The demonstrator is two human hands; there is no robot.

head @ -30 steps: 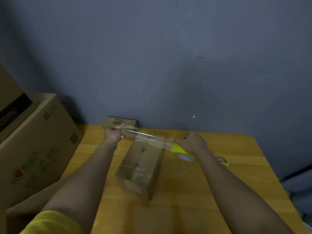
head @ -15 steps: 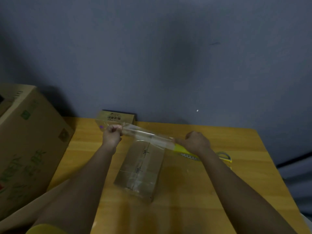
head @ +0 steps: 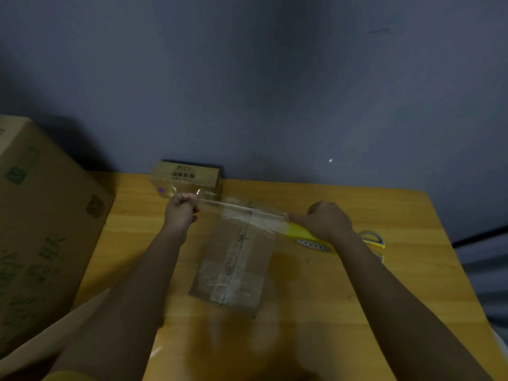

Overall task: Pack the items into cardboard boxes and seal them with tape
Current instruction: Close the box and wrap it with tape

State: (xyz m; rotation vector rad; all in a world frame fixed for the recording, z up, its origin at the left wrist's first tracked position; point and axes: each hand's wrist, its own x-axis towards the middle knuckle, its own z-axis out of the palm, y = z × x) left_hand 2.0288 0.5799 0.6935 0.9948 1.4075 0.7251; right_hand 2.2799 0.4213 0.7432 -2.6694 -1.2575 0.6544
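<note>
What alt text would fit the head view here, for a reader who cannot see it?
Two hands stretch a strip of clear tape above a small cardboard box on a wooden table: the left hand pinches its free end, the right hand grips a yellow tape dispenser. A second small box sits by the wall, a large carton at left.

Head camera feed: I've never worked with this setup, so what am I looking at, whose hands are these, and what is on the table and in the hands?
There is no robot here. A camera worn on a person's head looks forward and down, so both arms reach in from the bottom of the picture.

The left hand pinches the free end of a clear tape strip. The right hand grips the yellow tape dispenser. The strip is stretched between them, above the far end of a small cardboard box that already carries tape.

The box sits on a wooden table. A second small box stands at the wall, scissors lie behind the right wrist, and a large carton stands on the left.
</note>
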